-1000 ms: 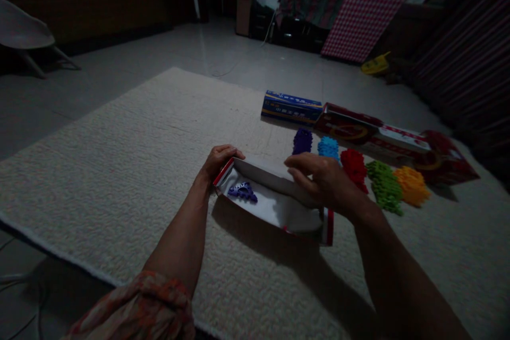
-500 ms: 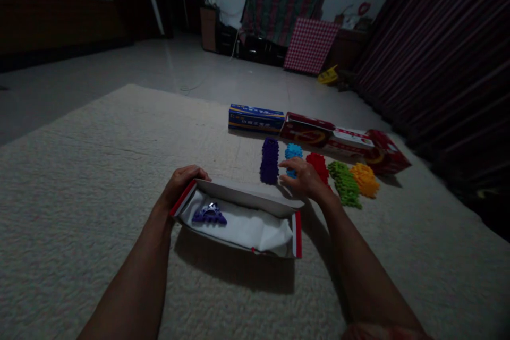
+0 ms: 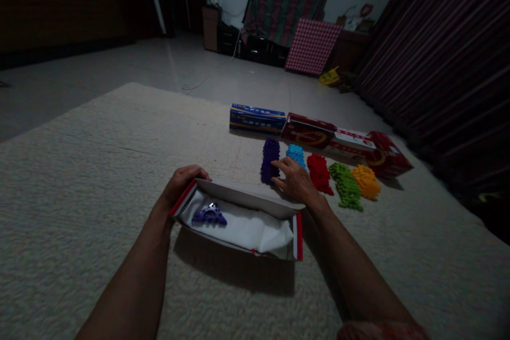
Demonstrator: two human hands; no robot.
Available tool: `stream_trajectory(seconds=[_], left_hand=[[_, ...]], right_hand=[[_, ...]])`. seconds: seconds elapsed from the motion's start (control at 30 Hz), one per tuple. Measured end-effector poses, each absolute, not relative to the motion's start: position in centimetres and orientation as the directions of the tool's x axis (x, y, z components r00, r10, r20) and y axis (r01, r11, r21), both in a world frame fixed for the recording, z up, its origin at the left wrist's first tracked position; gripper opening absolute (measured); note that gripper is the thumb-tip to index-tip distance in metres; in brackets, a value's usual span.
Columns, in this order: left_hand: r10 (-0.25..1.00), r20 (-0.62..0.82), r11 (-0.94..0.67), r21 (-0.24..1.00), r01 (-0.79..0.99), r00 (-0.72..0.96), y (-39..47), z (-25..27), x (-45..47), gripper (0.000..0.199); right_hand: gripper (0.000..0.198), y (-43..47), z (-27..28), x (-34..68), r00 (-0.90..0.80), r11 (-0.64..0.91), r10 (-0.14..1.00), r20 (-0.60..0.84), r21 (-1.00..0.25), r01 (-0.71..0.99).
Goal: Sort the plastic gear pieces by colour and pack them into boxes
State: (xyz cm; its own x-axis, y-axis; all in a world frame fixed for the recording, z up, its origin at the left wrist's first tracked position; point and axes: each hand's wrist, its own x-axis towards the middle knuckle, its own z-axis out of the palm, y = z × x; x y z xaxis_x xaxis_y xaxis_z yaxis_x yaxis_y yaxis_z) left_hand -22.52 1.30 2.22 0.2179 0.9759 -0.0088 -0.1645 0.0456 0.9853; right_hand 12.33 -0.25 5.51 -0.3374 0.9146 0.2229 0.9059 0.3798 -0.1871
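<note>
My left hand is closed around the left end of an open white-and-red cardboard box. The box is lined with white cloth. On the cloth, at the left, lies a toothed purple piece like a hair claw clip. My right hand reaches past the box's far right side, thumb and forefinger apart, at the right edge of a dark purple pile of knobbly pieces. Nothing shows between those fingers. Partly behind this hand is a light blue pile.
Further right lie a red pile, a green pile and a yellow pile. Behind them stand a blue box and several red boxes in a row. All rest on a pale textured mat.
My right hand has moved slightly left, from beside the light blue pile to the dark purple pile's edge. My left hand and the box have stayed in place.
</note>
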Motion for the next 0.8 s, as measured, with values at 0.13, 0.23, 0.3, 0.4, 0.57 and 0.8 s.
stream_trajectory(seconds=[0.13,0.23,0.3,0.4,0.57,0.8], left_hand=[[0.975,-0.014,0.05,0.987,-0.154,0.223,1.3,2.1,-22.6,0.029],[0.971,-0.018,0.055,0.987,-0.149,0.237,1.4,2.1,-22.7,0.03],[0.973,-0.018,0.052,0.988,-0.142,0.231,1.3,2.3,-22.7,0.031],[0.976,-0.017,0.043,0.992,-0.12,0.217,1.2,2.5,-22.6,0.031],[0.976,-0.024,0.051,0.991,-0.121,0.215,1.2,2.5,-22.5,0.03],[0.979,-0.025,0.055,0.988,-0.143,0.202,1.2,2.4,-22.5,0.028]], right_hand=[[0.034,0.1,4.7,12.6,-0.35,0.401,0.904,0.245,-0.204,0.893],[0.032,0.3,4.1,12.9,-0.362,0.421,0.89,0.277,-0.198,0.885],[0.032,0.3,3.9,13.0,-0.372,0.435,0.88,0.295,-0.187,0.881],[0.033,0.1,4.1,13.1,-0.383,0.446,0.873,0.303,-0.174,0.878],[0.027,-0.1,4.7,13.0,-0.382,0.456,0.869,0.314,-0.207,0.866],[0.02,-0.2,5.1,12.6,-0.345,0.429,0.899,0.27,-0.375,0.822]])
